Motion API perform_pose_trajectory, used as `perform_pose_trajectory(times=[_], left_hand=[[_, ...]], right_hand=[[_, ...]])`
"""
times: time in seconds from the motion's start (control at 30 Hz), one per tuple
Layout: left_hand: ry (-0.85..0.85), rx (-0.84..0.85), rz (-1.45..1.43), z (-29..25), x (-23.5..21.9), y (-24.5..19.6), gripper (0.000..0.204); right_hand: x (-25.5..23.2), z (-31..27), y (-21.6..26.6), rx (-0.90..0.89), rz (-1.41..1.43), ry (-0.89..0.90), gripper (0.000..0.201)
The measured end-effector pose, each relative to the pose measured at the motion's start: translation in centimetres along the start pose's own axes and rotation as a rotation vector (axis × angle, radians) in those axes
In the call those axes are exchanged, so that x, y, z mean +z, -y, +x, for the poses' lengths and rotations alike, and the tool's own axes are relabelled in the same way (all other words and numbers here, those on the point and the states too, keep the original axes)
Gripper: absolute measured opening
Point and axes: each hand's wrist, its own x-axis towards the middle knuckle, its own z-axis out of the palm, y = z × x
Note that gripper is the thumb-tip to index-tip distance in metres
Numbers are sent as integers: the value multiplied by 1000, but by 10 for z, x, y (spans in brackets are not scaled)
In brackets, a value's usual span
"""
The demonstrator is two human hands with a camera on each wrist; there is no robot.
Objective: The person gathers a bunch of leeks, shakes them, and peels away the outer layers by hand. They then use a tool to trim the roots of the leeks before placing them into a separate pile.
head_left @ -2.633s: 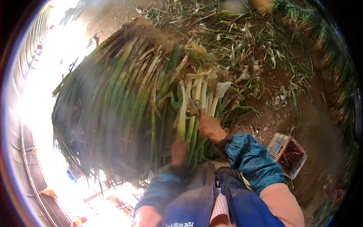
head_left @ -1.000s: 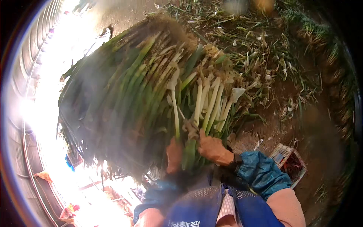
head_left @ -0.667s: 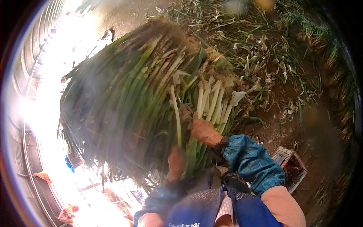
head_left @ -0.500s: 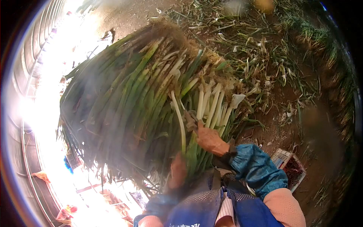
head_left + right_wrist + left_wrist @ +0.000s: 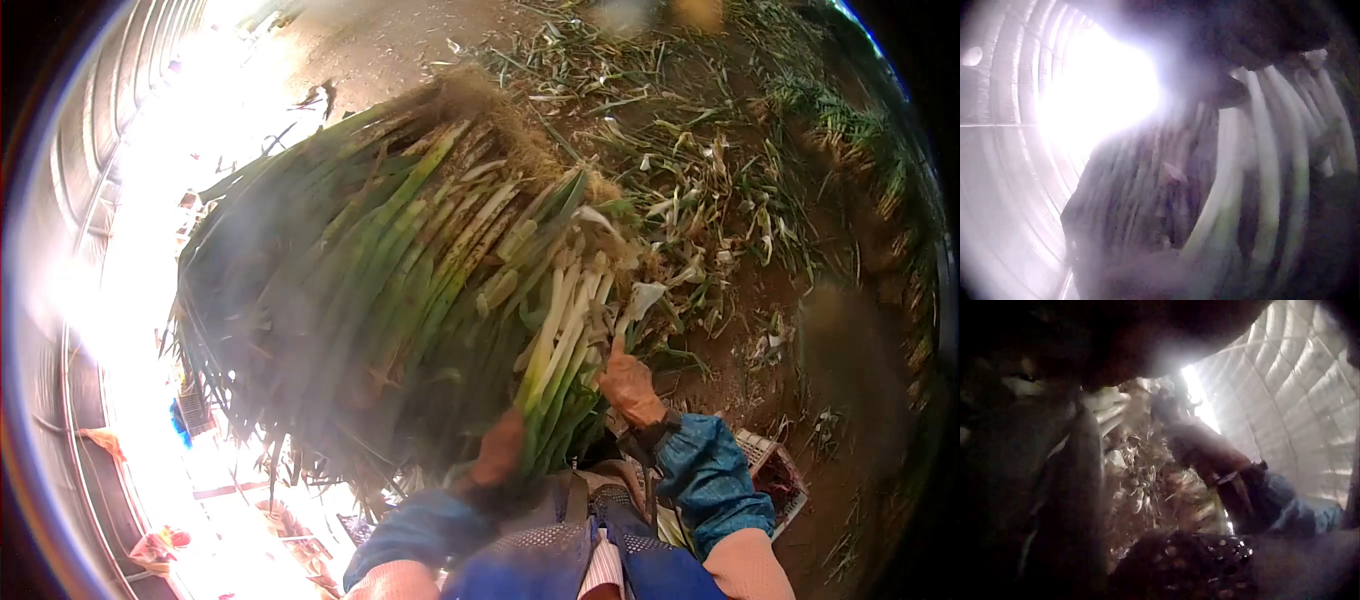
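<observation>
Long green onions with white stalks (image 5: 570, 330) lie gathered together at the right side of a big heap of unpeeled green onions (image 5: 400, 230). My left hand (image 5: 498, 447), blurred and dark in the head view, grips them low down at their green leaves. On their right side, my right hand (image 5: 630, 385) holds the white stalks, its grey-covered fingertips on them. The right wrist view has this hand (image 5: 1229, 87) dark at the top, several pale stalks (image 5: 1266, 169) running down from under it. In the left wrist view the right forearm's blue sleeve (image 5: 1279, 494) shows across from dark leaves.
Peeled leaves and scraps (image 5: 700, 190) cover the ground to the right and ahead. A light plastic crate (image 5: 770, 480) stands beyond the right forearm. More green onions (image 5: 840, 130) line the far right. A ribbed greenhouse wall (image 5: 60, 250) rises at the left in strong glare.
The separate white stalk by the left hand now lies close with the others. Both hands have shifted right in view, and the heap also sits further right as the head turned.
</observation>
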Motion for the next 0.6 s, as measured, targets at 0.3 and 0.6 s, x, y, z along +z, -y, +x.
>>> perform_pose_trajectory(times=[0.3, 0.6], left_hand=[[-476, 312, 527, 168, -186, -1, 24], [-670, 231, 966, 278, -222, 74, 17]], right_hand=[[13, -13, -1, -37, 12, 84, 71], [32, -39, 22, -178, 84, -9, 75]])
